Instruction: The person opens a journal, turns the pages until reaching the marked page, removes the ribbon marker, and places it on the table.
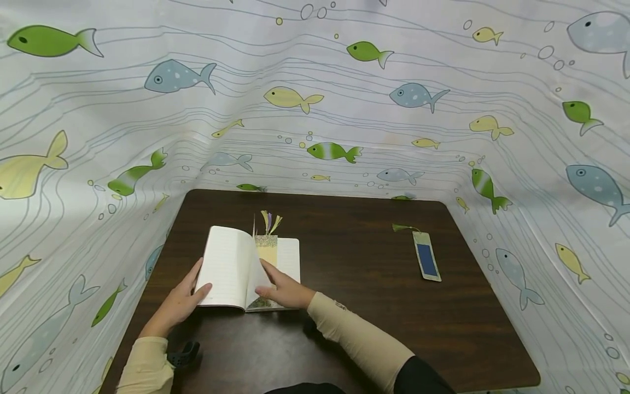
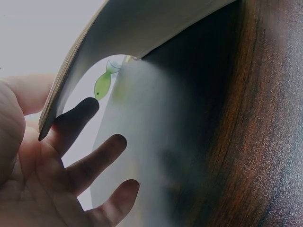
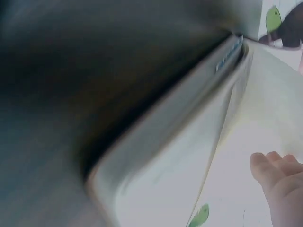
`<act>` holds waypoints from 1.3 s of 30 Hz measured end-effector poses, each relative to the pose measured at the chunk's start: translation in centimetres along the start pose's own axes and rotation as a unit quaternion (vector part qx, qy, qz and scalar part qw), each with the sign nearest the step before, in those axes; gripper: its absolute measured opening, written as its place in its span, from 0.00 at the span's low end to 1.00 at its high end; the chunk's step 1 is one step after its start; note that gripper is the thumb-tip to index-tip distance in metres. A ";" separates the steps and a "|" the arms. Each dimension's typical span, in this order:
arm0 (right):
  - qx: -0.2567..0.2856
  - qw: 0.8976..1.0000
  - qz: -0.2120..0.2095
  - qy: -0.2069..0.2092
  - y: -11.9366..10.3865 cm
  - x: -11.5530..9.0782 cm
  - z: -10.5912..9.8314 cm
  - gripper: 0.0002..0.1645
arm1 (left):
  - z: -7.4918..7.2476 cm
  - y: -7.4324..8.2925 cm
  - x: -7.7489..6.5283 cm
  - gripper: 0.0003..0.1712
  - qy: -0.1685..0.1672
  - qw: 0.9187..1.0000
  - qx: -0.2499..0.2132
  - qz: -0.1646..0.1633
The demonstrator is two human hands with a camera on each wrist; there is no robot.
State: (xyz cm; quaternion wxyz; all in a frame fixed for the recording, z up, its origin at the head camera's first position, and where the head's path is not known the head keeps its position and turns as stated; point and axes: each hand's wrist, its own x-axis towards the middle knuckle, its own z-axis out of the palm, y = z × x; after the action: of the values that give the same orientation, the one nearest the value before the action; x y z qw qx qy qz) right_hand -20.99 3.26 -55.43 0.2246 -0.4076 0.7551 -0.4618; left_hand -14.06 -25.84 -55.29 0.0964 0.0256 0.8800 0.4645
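An open lined notebook [image 1: 226,262] is on the left part of the dark table. My left hand [image 1: 177,306] grips its left side, thumb on top of the pages and fingers underneath; the left wrist view shows this raised side [image 2: 71,61] bending over the spread fingers. At the right half, my right hand [image 1: 287,290] pinches a lifted page [image 1: 254,273] by its edge, thumb over its face. Under that page, against the right-hand pages, lies a cream patterned bookmark [image 1: 267,251]; tassels [image 1: 268,221] stick out past the top edge.
To the right on the table [image 1: 344,241] lies a blue and pale bookmark [image 1: 427,257] with a green tassel [image 1: 406,227]. A dark wrist strap [image 1: 183,354] shows beside the left sleeve. Fish-patterned cloth [image 1: 315,126] encloses the table at the back and sides.
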 end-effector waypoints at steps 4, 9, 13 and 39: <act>-0.067 0.996 -0.008 -0.056 -0.4 0.8 1.4 0.47 | 0.1 -0.1 0.0 0.45 0.001 1.000 -0.004 0.003; -0.161 0.983 -0.013 -0.091 -0.3 1.4 3.0 0.39 | 0.1 0.0 -0.1 0.37 -0.002 0.999 -0.043 -0.003; -0.205 0.974 -0.012 -0.094 -0.4 1.7 3.5 0.36 | -0.1 0.0 -0.3 0.35 -0.006 0.997 -0.076 0.010; -0.007 0.929 0.300 0.215 -0.1 2.9 2.6 0.42 | -0.4 -0.6 -0.1 0.48 -0.010 1.000 -0.022 0.014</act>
State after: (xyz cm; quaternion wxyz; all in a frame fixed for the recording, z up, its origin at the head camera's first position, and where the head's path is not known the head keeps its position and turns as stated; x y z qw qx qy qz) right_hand -20.76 -0.52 -56.48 0.1821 -0.0540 0.8755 -0.4442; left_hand -13.98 -26.52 -55.50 0.0989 0.0399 0.8684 0.4843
